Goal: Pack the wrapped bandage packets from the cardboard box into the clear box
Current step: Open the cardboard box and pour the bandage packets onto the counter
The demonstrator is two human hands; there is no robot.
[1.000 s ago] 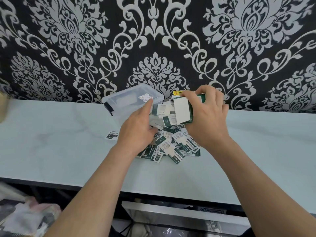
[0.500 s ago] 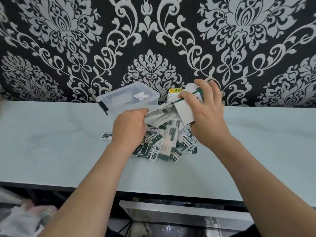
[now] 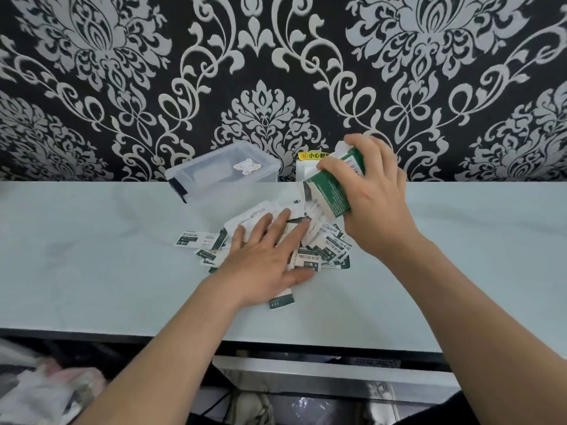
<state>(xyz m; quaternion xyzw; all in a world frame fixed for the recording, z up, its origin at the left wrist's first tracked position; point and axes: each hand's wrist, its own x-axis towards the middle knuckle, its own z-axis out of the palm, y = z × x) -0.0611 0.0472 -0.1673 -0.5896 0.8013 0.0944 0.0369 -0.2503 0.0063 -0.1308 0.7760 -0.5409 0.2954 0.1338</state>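
Observation:
My right hand (image 3: 372,194) grips the green and white cardboard box (image 3: 333,188), tilted with its open mouth down and to the left above the pile. A heap of white and dark green bandage packets (image 3: 325,254) lies on the pale table (image 3: 92,256). My left hand (image 3: 264,259) rests flat on the heap, fingers spread and straight. The clear box (image 3: 221,179), lid on with a small sticker and a dark latch, stands just behind the heap against the wall. One packet (image 3: 191,239) lies apart on the left, another (image 3: 280,300) near my left wrist.
A white pouch with a yellow label (image 3: 308,164) stands against the patterned wall, between the clear box and the cardboard box. The table's front edge runs below my forearms, with a metal shelf and plastic bags underneath it.
My left hand left the cardboard box's mouth, dropped onto the heap and flattened out. More packets have spilled onto the table. My right hand kept the box tipped.

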